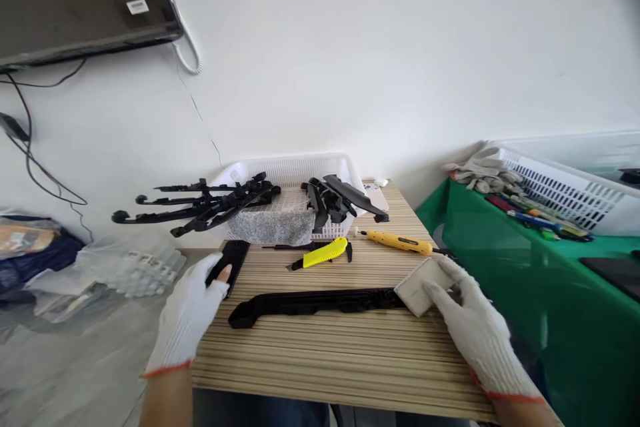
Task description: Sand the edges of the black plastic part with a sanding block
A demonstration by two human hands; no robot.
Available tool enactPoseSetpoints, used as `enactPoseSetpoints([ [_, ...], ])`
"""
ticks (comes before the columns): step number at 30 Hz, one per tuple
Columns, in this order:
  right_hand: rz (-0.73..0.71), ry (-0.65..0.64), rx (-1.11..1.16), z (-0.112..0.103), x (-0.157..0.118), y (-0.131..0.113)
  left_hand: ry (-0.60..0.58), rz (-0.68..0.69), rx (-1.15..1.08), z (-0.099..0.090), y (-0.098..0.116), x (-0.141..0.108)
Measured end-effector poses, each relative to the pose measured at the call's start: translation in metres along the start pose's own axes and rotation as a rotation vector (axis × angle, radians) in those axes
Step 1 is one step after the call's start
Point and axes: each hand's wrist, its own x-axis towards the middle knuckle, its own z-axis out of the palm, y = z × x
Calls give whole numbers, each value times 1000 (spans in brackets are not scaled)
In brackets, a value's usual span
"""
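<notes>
My left hand (193, 310), in a white knit glove with the thumb tip bare, is at the table's left edge. Its thumb and forefinger grip the side of a flat black rectangular object (239, 260). A cream square pad (420, 285) is pinched between the thumb and fingers of my gloved right hand (467, 313). This pad lies over the right end of a long black plastic part (315, 301), whose bent end points left. Beyond the part lie a yellow utility knife (325, 253), a dark caliper (349, 251) and a yellow pen-shaped tool (397, 241).
A white basket (295, 163) at the back holds several black plastic parts (220, 203), some jutting out leftward, and grey padding (273, 227). On the right, a green-covered table (505, 280) bears another basket (560, 190), gloves (485, 170) and pens. Plastic bags (115, 267) are at left.
</notes>
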Motion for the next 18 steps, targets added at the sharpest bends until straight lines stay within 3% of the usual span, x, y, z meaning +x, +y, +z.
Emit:
enactPoseSetpoints([
  [4,33,-26,1,2,1,1,-220,-21,230,4,17,38],
  [9,16,-25,39,5,1,5,-197,-16,265,20,23,43],
  [18,45,-48,25,4,4,4,-163,-29,249,23,26,44],
])
